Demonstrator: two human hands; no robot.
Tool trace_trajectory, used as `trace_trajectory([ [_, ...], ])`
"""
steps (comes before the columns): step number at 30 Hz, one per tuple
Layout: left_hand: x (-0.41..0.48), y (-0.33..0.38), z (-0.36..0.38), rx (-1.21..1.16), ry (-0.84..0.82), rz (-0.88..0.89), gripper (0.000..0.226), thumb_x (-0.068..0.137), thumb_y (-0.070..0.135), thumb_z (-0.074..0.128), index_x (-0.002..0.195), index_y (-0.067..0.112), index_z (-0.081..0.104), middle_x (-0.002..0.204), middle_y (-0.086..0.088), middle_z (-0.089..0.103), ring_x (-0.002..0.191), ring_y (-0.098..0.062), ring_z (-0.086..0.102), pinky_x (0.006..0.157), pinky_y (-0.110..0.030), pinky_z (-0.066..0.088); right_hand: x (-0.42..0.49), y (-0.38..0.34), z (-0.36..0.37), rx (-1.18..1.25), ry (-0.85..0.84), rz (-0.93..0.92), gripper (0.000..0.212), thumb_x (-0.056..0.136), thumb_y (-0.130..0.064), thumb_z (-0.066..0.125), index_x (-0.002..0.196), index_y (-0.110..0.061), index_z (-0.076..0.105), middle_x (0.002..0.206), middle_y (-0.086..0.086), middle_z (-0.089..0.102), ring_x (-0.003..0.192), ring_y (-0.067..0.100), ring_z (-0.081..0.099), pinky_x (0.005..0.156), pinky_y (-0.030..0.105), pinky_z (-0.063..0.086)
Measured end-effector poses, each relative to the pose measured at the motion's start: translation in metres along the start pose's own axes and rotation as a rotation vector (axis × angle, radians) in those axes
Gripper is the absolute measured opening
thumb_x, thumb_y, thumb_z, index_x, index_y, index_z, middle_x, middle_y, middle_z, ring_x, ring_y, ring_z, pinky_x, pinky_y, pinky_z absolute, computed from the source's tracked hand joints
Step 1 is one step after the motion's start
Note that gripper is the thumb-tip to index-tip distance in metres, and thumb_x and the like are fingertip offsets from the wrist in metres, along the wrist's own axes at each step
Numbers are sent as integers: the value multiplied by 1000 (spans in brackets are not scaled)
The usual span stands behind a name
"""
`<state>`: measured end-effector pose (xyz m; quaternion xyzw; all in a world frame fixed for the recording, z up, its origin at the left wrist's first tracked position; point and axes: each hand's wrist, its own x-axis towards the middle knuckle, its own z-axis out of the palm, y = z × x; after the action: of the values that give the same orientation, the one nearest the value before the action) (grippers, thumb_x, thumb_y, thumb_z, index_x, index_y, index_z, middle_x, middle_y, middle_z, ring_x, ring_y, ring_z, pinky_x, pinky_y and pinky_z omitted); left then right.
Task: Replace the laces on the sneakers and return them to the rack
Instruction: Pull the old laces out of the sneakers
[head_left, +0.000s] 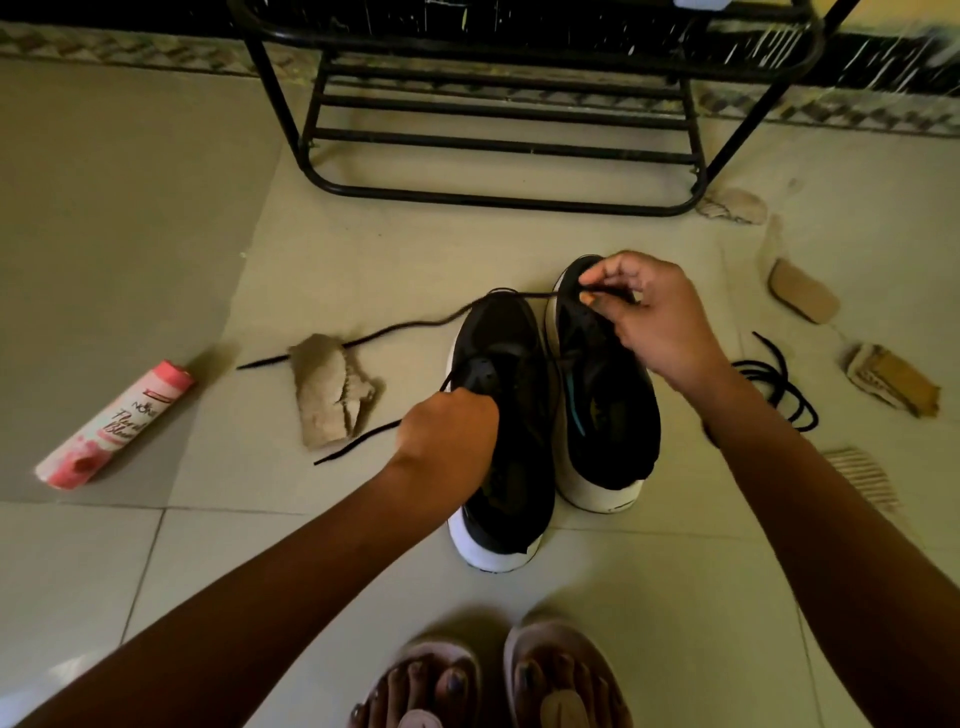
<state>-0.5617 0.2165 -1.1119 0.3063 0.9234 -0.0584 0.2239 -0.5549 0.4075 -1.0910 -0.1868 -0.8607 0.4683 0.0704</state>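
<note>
In front of the black metal rack (498, 200), on the pale tiled floor (156, 208), the left hand (449, 431) and right hand (654, 317) pinch thin black laces (415, 327).

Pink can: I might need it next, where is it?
In the head view the pink can lies on the floor at the left, beyond the crumpled cloth left of the sneakers.

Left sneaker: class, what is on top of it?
The left hand sits over the left sneaker, gripping a black lace; what lies beneath the hand is hidden.
</note>
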Motion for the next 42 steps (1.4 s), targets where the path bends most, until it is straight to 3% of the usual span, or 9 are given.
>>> trace_trajectory([
  [2,-1,0,0,11,9,5,15,94,9,45,100,8,59,104,-10,64,95,-25,63,68,-26,43,0,0,-12,-358,-54,-113,15,89,-22,64,103,-20,68,98,-3,69,81,3,62,73,20,50],
  [4,0,-1,0,9,13,2,15,94,10,45,100,8,59,104,-10,63,95,-25,63,68,-26,43,-4,-4,-19,-634,-170,-80,32,81,-42,69,109,-28,67,96,-7,70,90,14,63,76,27,48],
  [7,0,0,0,12,16,-1,15,94,10,45,101,8,59,104,-9,63,95,-24,63,67,-25,42,-7,-7,-18,-865,-297,-23,35,75,-43,75,107,-32,68,100,-7,71,98,16,62,79,29,47],
  [11,-1,1,1,14,21,5,15,94,10,46,101,9,60,104,-9,64,95,-24,63,67,-25,41,-6,-4,-22,-820,-184,-39,6,83,-31,69,88,-31,73,94,-7,71,86,17,63,71,26,44],
  [16,-2,0,1,48,35,0,18,94,6,43,103,8,59,108,-10,63,100,-27,62,72,-28,44,4,16,-40,-765,310,-39,16,91,-21,57,101,-23,70,96,10,67,81,31,64,64,31,44],
  [22,0,3,1,83,43,33,18,95,7,43,104,9,59,107,-9,63,99,-25,62,68,-25,38,-11,13,0,-553,-67,-120,29,93,-13,52,110,-30,68,103,2,59,61,8,45,60,22,36],
  [27,-1,2,3,90,48,37,17,95,6,44,103,9,59,107,-9,63,99,-25,62,72,-26,43,-12,13,42,-855,-308,-207,33,92,-23,56,125,-25,60,123,5,51,113,24,50,91,37,47],
  [33,1,3,4,68,48,16,18,95,7,44,103,8,60,106,-8,63,98,-24,62,69,-25,39,-8,13,36,-891,-289,-207,23,94,-31,53,110,-20,67,114,4,54,107,24,53,82,34,48],
  [42,0,3,1,39,-3,13,20,96,10,42,106,7,60,109,-9,63,101,-24,62,69,-23,36,-4,10,-23,-782,238,-70,23,94,-24,54,108,-11,67,112,10,56,88,29,58,66,26,32],
])
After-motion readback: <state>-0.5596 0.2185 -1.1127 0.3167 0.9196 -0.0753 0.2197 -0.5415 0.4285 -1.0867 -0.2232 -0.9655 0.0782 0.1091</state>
